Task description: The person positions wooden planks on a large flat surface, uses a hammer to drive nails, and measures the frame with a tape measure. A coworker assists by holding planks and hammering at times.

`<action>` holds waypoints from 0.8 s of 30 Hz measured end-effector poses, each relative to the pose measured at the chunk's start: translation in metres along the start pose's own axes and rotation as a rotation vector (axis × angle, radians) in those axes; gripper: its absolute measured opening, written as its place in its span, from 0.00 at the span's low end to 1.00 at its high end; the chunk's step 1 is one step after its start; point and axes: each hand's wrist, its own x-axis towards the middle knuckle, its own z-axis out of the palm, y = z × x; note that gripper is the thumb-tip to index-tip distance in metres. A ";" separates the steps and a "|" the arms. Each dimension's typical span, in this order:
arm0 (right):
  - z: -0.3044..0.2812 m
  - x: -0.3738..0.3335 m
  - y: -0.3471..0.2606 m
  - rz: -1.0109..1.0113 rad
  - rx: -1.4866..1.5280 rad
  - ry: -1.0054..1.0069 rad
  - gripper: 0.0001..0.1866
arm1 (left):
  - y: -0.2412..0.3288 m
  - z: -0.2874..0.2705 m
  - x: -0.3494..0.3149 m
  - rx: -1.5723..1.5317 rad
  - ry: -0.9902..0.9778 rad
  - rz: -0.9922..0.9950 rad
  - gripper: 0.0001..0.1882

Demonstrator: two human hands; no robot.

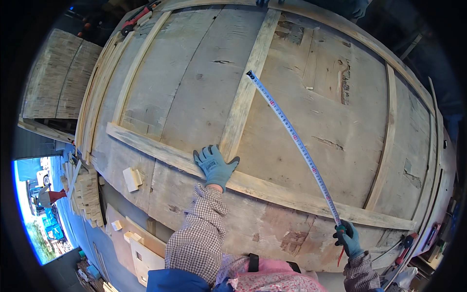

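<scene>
My left hand (216,166), in a blue-grey glove with dark fingertips, lies spread where a wooden crosspiece (250,78) meets the near rail (287,197) of a flat timber frame. In my right hand (349,239), also gloved, is a tape measure, mostly hidden by the fingers. Its extended blade (304,151) slants up and left across the frame, and the dark end tip touches or lies just over the crosspiece. A red strap hangs below that hand. Beneath the frame is a large worn plywood surface (204,97).
A small wood block (132,179) lies left of the near rail. Stacked boards (58,73) stand at far left. Red-handled tools lie at the upper left (136,20) and lower right (407,242). Another person's gloved hand (357,7) shows at the far edge. A bright doorway opens at left.
</scene>
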 end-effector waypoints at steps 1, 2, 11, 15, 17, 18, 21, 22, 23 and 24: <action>-0.005 0.002 0.009 -0.023 -0.045 -0.026 0.25 | -0.004 0.003 0.000 -0.005 -0.012 0.016 0.42; -0.009 0.006 0.015 -0.055 -0.043 -0.040 0.26 | -0.008 0.006 0.002 -0.010 -0.023 0.032 0.42; 0.004 0.005 0.010 0.015 -0.068 -0.027 0.27 | -0.007 0.000 0.010 -0.021 -0.102 0.015 0.44; 0.008 0.007 0.006 0.024 -0.070 -0.027 0.27 | -0.004 -0.001 0.008 -0.017 -0.036 0.056 0.42; 0.011 0.006 0.004 0.013 -0.067 -0.030 0.27 | -0.006 0.001 0.005 -0.024 -0.008 0.073 0.41; 0.011 0.007 0.004 0.010 -0.066 -0.029 0.27 | -0.004 0.002 0.008 -0.038 0.000 0.080 0.41; 0.010 0.008 0.008 -0.003 -0.051 -0.031 0.27 | 0.000 0.000 0.008 -0.062 -0.027 0.077 0.41; 0.006 0.010 0.014 -0.032 -0.070 -0.069 0.26 | 0.001 -0.001 0.007 -0.069 -0.043 0.078 0.42; 0.006 0.009 0.015 -0.024 -0.060 -0.070 0.26 | -0.001 0.000 0.007 -0.095 -0.030 0.100 0.42; 0.007 0.010 0.013 -0.028 -0.056 -0.077 0.26 | -0.004 0.000 0.006 -0.122 -0.005 0.115 0.42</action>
